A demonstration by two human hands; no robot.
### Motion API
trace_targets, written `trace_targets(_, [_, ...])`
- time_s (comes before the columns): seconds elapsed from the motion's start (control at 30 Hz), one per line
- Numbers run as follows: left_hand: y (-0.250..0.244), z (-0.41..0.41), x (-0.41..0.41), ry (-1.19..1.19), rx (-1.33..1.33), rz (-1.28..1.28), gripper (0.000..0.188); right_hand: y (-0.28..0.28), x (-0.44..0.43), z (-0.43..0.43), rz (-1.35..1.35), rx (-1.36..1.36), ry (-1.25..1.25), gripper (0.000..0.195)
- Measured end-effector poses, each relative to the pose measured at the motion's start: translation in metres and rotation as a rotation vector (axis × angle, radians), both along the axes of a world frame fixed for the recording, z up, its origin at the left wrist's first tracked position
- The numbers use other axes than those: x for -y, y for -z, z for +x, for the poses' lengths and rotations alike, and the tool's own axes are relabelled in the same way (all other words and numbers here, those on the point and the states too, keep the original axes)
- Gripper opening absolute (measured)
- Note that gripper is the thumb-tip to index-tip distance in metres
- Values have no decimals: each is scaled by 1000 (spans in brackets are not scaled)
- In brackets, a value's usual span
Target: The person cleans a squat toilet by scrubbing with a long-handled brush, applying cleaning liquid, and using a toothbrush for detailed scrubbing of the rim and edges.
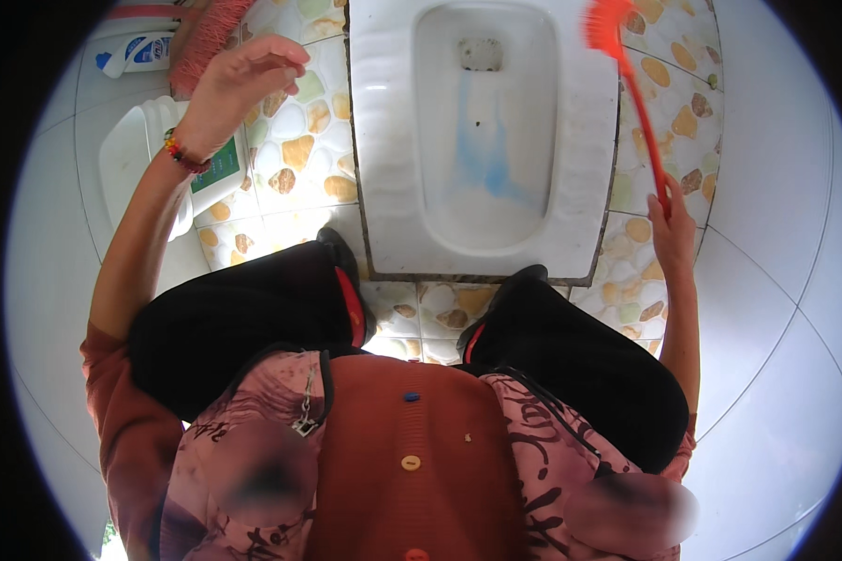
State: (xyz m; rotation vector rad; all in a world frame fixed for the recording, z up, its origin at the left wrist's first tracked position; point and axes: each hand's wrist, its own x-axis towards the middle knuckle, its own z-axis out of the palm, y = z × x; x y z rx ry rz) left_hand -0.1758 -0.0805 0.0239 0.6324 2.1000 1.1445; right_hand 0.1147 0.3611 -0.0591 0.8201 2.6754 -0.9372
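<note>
My right hand [673,228] grips the lower handle of a long orange-red toilet brush [642,116]. The brush head is raised at the top, beyond the right rim of a white ceramic squat toilet [382,140], and its bristles look blurred. Streaks of blue liquid [488,165] run down inside the basin, with a small dark speck near them. On the left my left hand [242,88] hangs in the air with bent fingers and nothing in it, a beaded bracelet [186,154] at its wrist.
Behind my left hand stands a white plastic container [137,151] with a green label. Further up are a white and blue bottle [144,55] and a pink bristled broom [207,45]. Pebble-patterned floor tiles [298,151] surround the toilet; a pale tiled wall [765,175] rises at right.
</note>
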Motion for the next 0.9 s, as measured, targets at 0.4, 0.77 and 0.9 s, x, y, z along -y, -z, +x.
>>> trace_targets(0.4, [2, 15, -14, -25, 106, -32, 12, -9, 101, -35, 438, 226, -824, 41])
trace_targets(0.77, [4, 12, -3, -171, 167, -48, 15, 27, 53, -70, 617, 151, -693, 38])
trace_targets(0.9, [3, 0, 9, -159, 150, -37, 16, -31, 60, -59, 459, 216, -790, 34])
